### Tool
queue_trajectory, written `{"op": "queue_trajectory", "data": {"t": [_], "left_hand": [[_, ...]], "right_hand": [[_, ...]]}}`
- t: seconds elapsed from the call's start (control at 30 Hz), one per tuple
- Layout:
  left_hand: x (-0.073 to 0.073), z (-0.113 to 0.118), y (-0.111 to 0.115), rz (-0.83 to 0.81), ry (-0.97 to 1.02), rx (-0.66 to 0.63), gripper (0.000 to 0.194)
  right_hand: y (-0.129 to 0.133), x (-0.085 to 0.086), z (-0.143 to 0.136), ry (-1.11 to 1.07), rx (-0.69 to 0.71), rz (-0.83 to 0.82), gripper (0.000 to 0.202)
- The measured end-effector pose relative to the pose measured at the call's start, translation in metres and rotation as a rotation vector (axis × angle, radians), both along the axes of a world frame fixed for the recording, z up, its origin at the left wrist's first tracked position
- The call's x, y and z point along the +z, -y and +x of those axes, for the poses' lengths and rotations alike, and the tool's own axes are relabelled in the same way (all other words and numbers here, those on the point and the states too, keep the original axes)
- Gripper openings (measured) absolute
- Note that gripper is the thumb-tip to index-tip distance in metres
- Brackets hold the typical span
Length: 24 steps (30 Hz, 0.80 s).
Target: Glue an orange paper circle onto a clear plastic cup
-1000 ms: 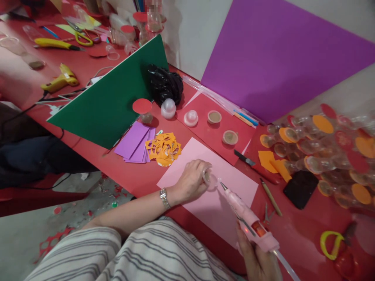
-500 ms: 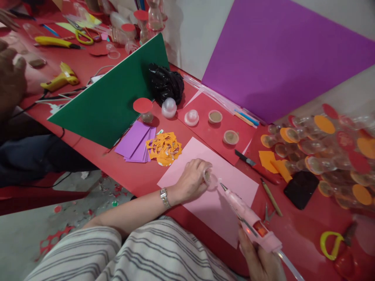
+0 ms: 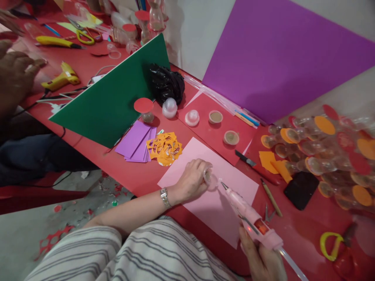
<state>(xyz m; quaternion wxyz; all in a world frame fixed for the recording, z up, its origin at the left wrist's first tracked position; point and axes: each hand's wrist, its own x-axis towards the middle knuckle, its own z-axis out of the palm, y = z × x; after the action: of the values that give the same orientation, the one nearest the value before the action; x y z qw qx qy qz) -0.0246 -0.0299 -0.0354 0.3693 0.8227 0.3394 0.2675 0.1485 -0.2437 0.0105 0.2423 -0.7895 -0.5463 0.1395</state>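
Note:
My left hand (image 3: 193, 177) grips a small clear plastic cup (image 3: 208, 175) above a pink sheet (image 3: 231, 187). Another clear cup seems joined to it, its rim facing the glue nozzle. In my right hand (image 3: 260, 253) is a pink hot glue gun (image 3: 249, 212), a glue stick out of its back and a small light glowing. Its metal tip points at the cup's rim, with a small gap between. Behind the pink sheet, two cups of brown sand (image 3: 216, 117) stand on red card.
A green board (image 3: 117, 93) stands at left, beyond it a co-worker's hand (image 3: 17, 74) and a yellow glue gun (image 3: 62, 78). Orange paper scraps (image 3: 164, 148), a cutter (image 3: 245, 158), scissors (image 3: 332, 246) and a pile of bottle-like cup pairs (image 3: 322, 148) lie around. Purple board (image 3: 287, 54) leans behind.
The co-worker's hand at far left has moved right and spread over the table. My glue gun's tip has drawn very slightly away from the cup; my left hand stays put.

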Motion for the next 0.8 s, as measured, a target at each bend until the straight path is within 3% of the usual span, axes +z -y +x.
{"op": "queue_trajectory", "data": {"t": [0.2,0.53,0.8], "left_hand": [[-0.001,0.0,0.0,0.0,0.005,-0.005,0.024],[0.002,0.0,0.0,-0.01,-0.005,-0.005,0.025],[0.0,0.0,0.001,0.004,0.01,-0.002,0.027]], "right_hand": [[-0.007,0.002,0.014,-0.04,0.055,-0.032,0.065],[-0.002,-0.004,0.011,-0.047,0.02,-0.013,0.056],[-0.009,0.008,0.003,-0.142,-0.071,-0.128,0.058]]}}
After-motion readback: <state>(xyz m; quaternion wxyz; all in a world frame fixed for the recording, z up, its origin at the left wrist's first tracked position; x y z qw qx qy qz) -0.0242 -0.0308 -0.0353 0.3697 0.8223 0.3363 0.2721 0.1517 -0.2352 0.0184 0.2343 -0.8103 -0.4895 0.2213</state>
